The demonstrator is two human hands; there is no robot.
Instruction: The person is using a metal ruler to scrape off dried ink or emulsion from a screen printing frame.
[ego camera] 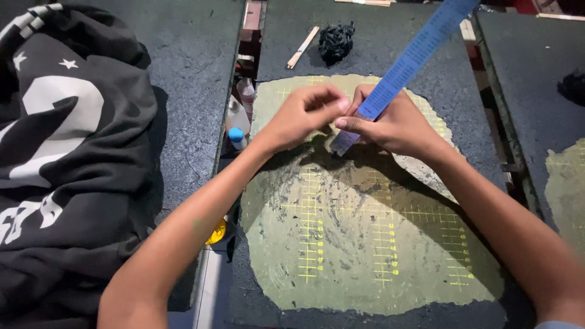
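Right hand (pixel 395 125) pinched on blue ruler (pixel 409 64), strip slanting up toward 1 o'clock. Left hand (pixel 304 116) at its 9 o'clock, fingertips closed on ruler's lower end. Both over worn yellow-gridded patch on dark pallet (pixel 426 91). Black rag (pixel 336 41), wooden stick (pixel 303 46) at 12. Black garment (pixel 67 152) at 9. Risk, judged: thin strip bends or slips from two-finger grip.

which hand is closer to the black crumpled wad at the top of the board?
Left. The left hand sits just below the black wad; the right hand, holding the blue strip, is farther right.
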